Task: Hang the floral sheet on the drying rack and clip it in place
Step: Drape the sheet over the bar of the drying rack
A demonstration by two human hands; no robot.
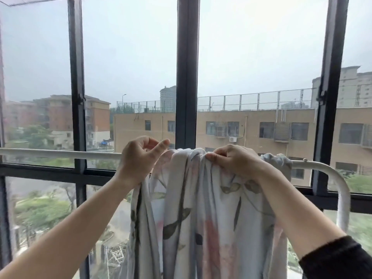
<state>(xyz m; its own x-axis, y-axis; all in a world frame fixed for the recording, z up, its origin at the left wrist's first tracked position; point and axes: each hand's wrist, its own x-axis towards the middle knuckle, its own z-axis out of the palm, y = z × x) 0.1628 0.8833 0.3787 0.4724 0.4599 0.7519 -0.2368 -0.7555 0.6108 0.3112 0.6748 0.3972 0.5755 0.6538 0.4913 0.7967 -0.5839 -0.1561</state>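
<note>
A white metal drying-rack bar runs across the dark-framed window. The left hand hovers loosely curled, gripping nothing. Bunched over the bar hangs the pale floral cotton sheet, its top fold pinched by the right hand.

White floral sheet — grey-green leaves, pale pink blooms — over a white drying rack; black window frame.

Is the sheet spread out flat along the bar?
No, the sheet hangs bunched in folds over one part of the bar.
</note>
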